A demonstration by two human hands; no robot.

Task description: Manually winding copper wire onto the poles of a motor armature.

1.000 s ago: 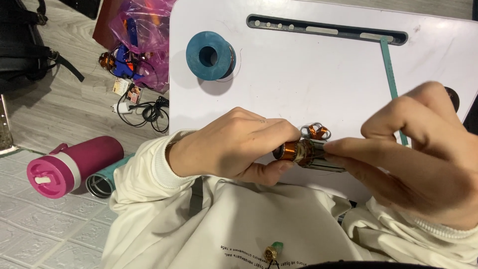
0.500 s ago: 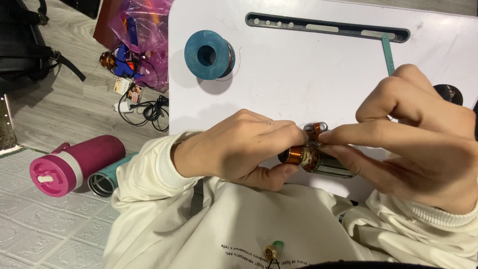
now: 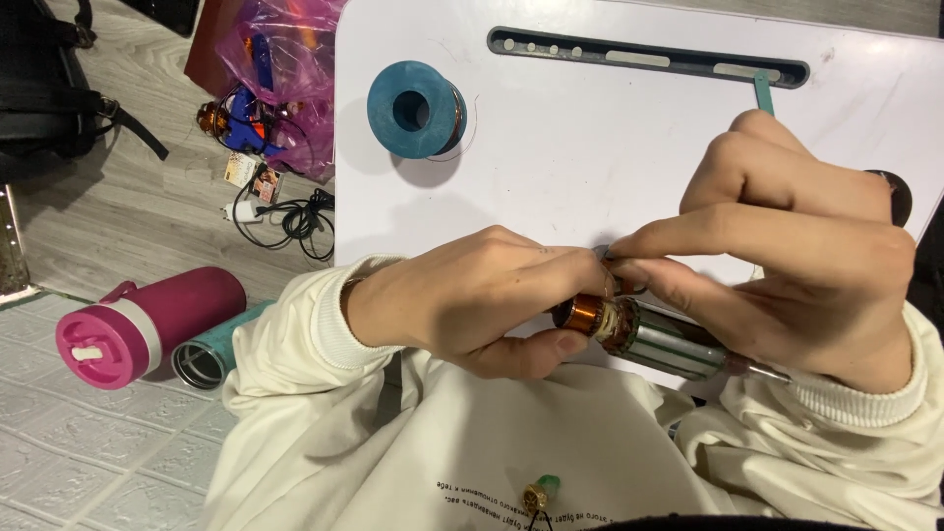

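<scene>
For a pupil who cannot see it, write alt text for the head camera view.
Two hands in cream sleeves, left hand and right hand, grip a small motor armature with copper windings above a white lap table. A blue wire spool stands on the table; a pink bottle lies on the floor.

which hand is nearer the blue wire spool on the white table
Left. The left hand lies just below the blue wire spool, holding the copper-wound motor armature; the right hand is farther off, to its right.
</scene>
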